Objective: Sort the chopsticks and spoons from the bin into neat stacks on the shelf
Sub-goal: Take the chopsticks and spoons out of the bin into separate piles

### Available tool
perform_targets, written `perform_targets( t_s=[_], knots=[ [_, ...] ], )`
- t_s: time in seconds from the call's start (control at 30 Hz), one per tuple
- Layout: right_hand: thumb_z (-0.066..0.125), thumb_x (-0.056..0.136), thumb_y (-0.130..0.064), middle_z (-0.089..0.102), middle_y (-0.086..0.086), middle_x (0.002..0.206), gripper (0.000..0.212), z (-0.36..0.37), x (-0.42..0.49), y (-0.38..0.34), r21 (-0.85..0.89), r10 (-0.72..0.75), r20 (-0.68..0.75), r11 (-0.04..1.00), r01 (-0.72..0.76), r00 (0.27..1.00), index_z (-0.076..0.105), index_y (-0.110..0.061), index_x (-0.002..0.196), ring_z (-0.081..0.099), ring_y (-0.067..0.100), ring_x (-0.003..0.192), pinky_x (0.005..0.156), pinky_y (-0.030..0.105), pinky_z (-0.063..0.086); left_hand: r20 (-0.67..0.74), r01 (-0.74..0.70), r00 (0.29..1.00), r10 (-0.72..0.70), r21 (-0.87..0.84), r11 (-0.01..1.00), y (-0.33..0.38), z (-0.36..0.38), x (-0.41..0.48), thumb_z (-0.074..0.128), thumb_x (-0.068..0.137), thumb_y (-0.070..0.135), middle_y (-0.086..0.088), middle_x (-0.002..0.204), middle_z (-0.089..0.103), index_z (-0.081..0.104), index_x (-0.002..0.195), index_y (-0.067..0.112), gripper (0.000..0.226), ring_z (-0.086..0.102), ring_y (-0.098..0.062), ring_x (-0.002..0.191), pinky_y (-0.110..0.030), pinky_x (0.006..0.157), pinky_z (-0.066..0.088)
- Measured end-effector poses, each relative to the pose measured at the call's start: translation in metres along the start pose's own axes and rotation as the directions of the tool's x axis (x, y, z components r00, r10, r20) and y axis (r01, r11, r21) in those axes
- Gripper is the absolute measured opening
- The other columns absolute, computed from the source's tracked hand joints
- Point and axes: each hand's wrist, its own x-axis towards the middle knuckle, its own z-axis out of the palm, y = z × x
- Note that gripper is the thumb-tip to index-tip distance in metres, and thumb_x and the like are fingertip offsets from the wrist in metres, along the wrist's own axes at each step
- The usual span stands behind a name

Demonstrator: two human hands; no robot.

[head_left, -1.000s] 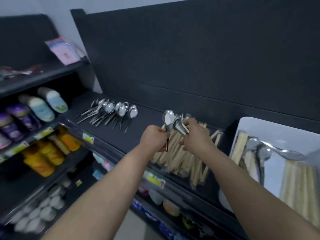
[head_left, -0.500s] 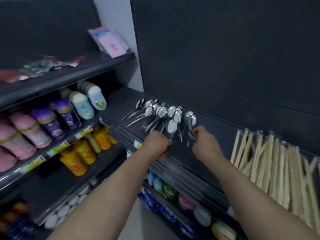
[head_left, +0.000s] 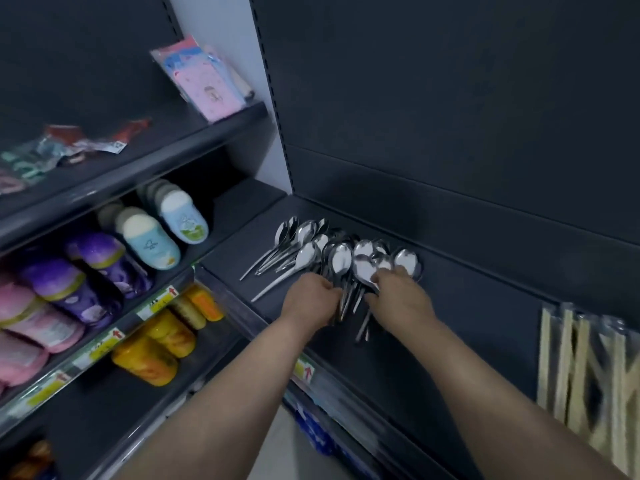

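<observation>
Dark shelf [head_left: 450,323], spoons [head_left: 341,259] fanned near back panel [head_left: 450,133]

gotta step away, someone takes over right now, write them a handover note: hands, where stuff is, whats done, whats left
Left hand: grips the handles of some spoons.
Right hand: on the pile's right side, by the bowls; grip unclear.
Spoons: loose fan on the shelf, bowls toward the back wall.
Chopsticks: same shelf, far right, some crossed.
Bin: out of view.
Done: many spoons and chopsticks are on the shelf.
Left: square up both piles, then check the bin for more.
</observation>
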Motion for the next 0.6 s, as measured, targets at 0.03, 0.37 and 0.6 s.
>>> perform_targets(
  t_s=[0.03,0.37,0.6],
  knots=[
    [0.050,0.096,-0.031,0.045,0.006,0.130,0.034,0.002,0.004,-0.001,-0.014,-0.014,0.007,1.000,0.014,1.000,0.053,-0.017,0.128,0.052,0.025,0.115,0.086,0.036,0.047,-0.007,-0.002,1.000,0.002,0.022,1.000,0.000,-0.001,0.005,0.061,0.089,0.024,-0.005,0.050,0.053,0.054,0.056,0.012,0.037,0.054,-0.025,0.052,-0.036,0.060,0.053],
    [0.047,0.094,-0.018,0.058,-0.001,0.117,0.029,-0.002,-0.005,0.014,-0.131,-0.052,-0.114,0.991,0.037,0.992,0.063,-0.027,0.117,0.052,0.022,0.112,0.083,0.033,0.045,-0.012,-0.172,0.984,0.179,0.230,0.958,0.019,-0.011,0.016,0.059,0.090,0.024,-0.001,0.109,0.069,0.066,0.115,0.019,0.026,0.063,-0.021,0.102,-0.031,0.084,0.051],
    [0.049,0.089,-0.017,0.058,0.001,0.112,0.027,-0.008,-0.094,0.042,-0.312,0.141,-0.220,0.927,-0.207,0.965,0.061,-0.026,0.111,0.052,0.025,0.113,0.086,0.034,0.043,0.297,-0.546,0.831,0.470,0.270,0.793,0.042,0.020,-0.037,0.059,0.088,0.015,-0.005,0.101,0.073,0.073,0.091,0.012,0.015,0.065,-0.025,0.101,-0.036,0.086,0.053]
  ],
)
